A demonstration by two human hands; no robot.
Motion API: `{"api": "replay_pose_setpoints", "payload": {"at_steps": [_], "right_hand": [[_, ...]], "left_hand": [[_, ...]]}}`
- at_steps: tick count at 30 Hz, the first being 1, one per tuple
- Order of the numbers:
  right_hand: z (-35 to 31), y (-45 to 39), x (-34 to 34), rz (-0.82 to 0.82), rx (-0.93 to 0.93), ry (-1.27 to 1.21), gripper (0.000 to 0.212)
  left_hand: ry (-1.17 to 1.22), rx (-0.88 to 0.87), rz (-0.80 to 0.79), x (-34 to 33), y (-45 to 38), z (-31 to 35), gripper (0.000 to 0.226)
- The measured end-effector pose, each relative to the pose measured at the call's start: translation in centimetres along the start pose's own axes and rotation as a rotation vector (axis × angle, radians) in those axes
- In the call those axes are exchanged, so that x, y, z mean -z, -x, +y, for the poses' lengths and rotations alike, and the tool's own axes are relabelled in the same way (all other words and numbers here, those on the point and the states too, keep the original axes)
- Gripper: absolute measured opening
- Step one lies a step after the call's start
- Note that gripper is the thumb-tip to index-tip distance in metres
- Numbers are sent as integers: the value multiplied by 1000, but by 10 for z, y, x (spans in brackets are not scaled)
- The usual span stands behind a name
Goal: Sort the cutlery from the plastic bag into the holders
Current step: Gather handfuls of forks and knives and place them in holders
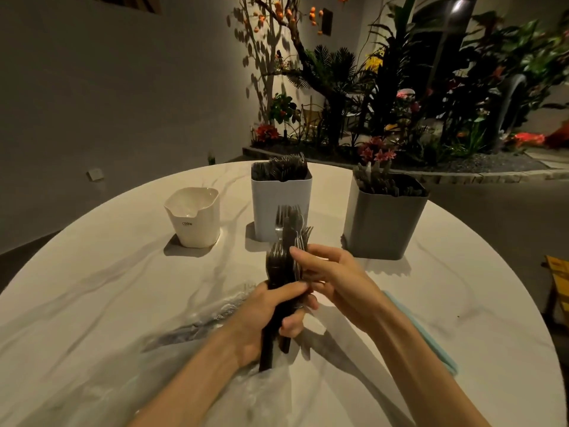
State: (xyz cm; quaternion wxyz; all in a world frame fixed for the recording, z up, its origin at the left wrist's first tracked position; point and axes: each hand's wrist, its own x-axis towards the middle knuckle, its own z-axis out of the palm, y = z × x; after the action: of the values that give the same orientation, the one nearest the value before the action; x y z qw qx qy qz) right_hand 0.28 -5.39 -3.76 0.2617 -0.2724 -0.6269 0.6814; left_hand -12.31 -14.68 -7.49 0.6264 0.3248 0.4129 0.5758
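My left hand [271,315] grips a bundle of cutlery [284,257] upright above the table, forks and spoons fanning out at the top. My right hand [332,272] pinches one piece near the top of the bundle. A clear plastic bag [197,328] lies crumpled on the table under my left forearm, with some cutlery inside. Three holders stand at the far side: a small white cup [195,223] that looks empty, a light grey holder [264,208] full of cutlery, and a dark grey holder [383,226] with cutlery handles showing.
The round white marble table [462,303] carries everything. A pale blue cloth [431,337] lies under my right forearm. A yellow chair [558,272] stands at the right edge. Plants and flowers [400,103] fill a bed beyond the table.
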Motion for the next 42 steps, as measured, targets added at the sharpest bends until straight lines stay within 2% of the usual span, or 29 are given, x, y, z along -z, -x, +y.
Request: {"api": "replay_pose_setpoints", "payload": {"at_steps": [3, 8, 12, 18, 21, 24, 27, 30, 33, 37, 38, 42], "right_hand": [[2, -1, 1, 85, 71, 105, 23], [4, 0, 1, 131, 115, 169, 30], [6, -1, 0, 157, 154, 216, 27], [9, -9, 8, 286, 208, 266, 29], [11, -9, 7, 277, 216, 368, 25], [14, -11, 7, 267, 195, 447, 21], [9, -8, 11, 299, 285, 404, 12], [2, 2, 19, 224, 377, 364, 15], [1, 6, 24, 173, 437, 445, 22], [8, 3, 31, 87, 320, 507, 63], [10, 2, 33, 61, 277, 506, 65], [11, 2, 35, 13, 228, 585, 49]], "left_hand": [[-46, -34, 99, -2, -2, -1, 21], [-48, -62, 139, 0, -5, -3, 26], [-49, -83, 181, 0, -6, -4, 30], [-50, -80, 232, 0, -2, 3, 31], [-69, -70, 273, 1, -3, 3, 40], [-76, -77, 284, 1, -3, 2, 34], [-82, -54, 275, 3, -3, 4, 33], [-108, 8, 216, 6, -1, 8, 32], [-154, 71, 156, 5, 3, 11, 35], [-254, 95, 131, 3, 6, 10, 27], [-265, 96, 131, 2, 6, 10, 25], [-288, 121, 133, 2, 7, 10, 27]]}}
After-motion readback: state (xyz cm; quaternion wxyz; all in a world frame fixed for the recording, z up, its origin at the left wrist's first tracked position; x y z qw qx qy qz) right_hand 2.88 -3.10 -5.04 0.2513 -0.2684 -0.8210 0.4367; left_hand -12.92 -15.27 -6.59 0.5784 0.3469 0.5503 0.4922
